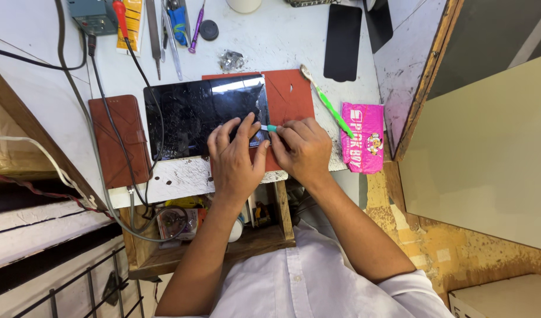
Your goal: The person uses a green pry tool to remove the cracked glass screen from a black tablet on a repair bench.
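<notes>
While two hands (235,156) (303,150) press, one tablet (194,115), one pick (271,128)

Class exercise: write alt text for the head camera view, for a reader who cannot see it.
Two hands work at the right edge of a cracked dark tablet on a red mat: the left hand presses the screen, the right hand holds a small teal tool. A brown case, green toothbrush and pink packet lie nearby.
</notes>
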